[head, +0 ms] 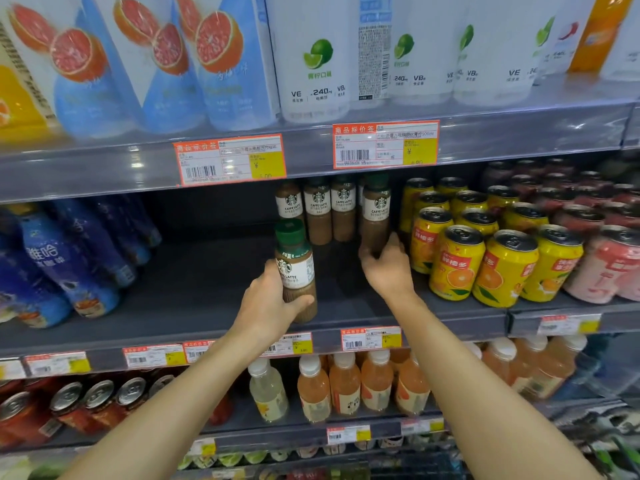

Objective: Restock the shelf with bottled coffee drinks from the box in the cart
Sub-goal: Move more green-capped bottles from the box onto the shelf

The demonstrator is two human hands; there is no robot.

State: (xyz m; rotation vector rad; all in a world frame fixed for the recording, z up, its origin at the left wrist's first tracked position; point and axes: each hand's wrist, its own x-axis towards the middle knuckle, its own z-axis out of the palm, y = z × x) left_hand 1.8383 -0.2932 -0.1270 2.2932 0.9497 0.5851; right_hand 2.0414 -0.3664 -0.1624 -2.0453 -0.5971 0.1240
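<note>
My left hand point(268, 303) grips a brown coffee bottle point(296, 271) with a green cap and a white label, upright, just above the front of the dark middle shelf point(194, 289). My right hand point(386, 268) reaches deeper in, its fingers curled round the base of another coffee bottle point(375, 211) standing on the shelf. Three more of the same bottles point(318, 209) stand in a row at the back, left of that one. The box and the cart are out of sight.
Yellow orange-drink cans point(457, 261) crowd the shelf right of my right hand, pink cans point(599, 268) beyond them. Blue bottles point(69, 265) lean at the left. Tall bottles fill the shelf above, juice bottles point(346, 386) and cans the shelf below.
</note>
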